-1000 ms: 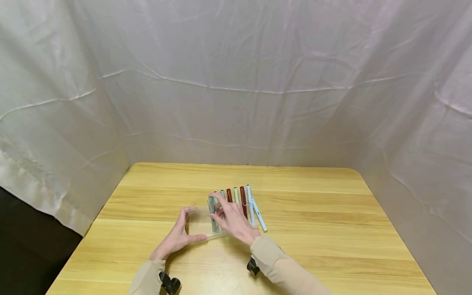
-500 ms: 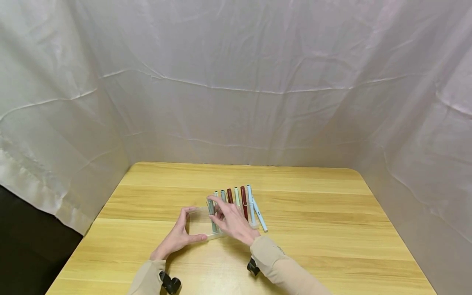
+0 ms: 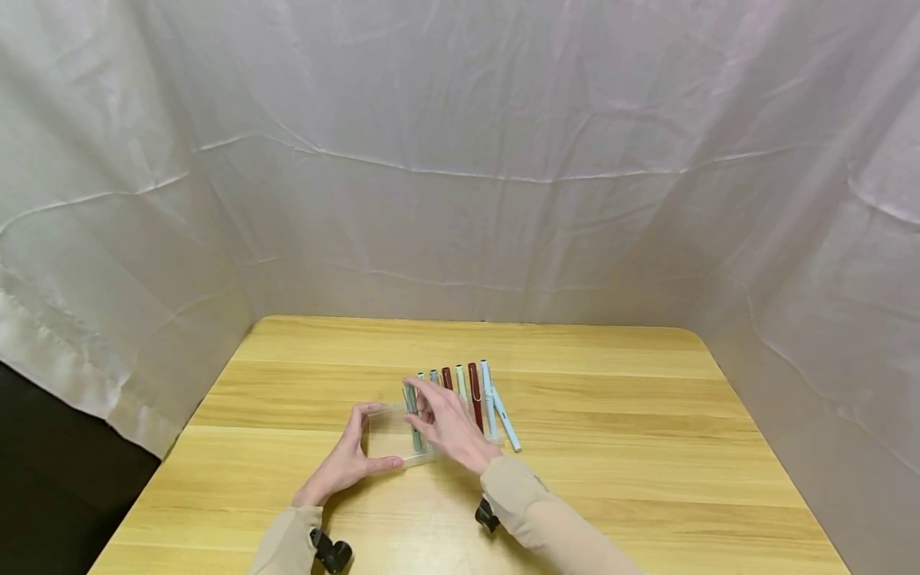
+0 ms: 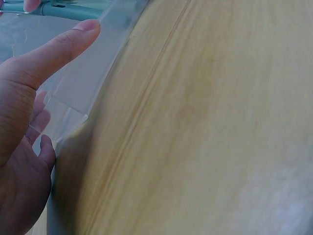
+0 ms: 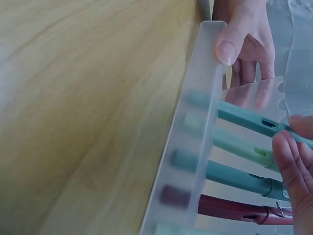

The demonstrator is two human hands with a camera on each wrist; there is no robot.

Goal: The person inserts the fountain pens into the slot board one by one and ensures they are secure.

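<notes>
My left hand [image 3: 345,459] grips the left end of a clear frosted pen stand [image 5: 200,83], thumb along its front lip and fingers at the far side. My right hand [image 3: 456,431] pinches a dark green pen [image 5: 244,117] near its upper part, between thumb and fingers. That pen lies in the leftmost occupied place, its lower end behind the frosted lip. Beside it rest a pale green pen [image 5: 239,145], a teal pen [image 5: 234,176] and a dark red pen [image 5: 227,208]. Part of the row is hidden by my right hand in the head view.
Farther right in the stand are another dark red pen [image 3: 475,391] and a light blue pen [image 3: 488,391]. One more light blue pen [image 3: 507,419] lies slanted at the stand's right end. A wooden table [image 3: 632,447] lies underneath, with pale curtains [image 3: 460,224] around it.
My right hand has shifted slightly left, still pinching the dark green pen, whose top now leans a little farther left. My left hand and the stand have stayed in place.
</notes>
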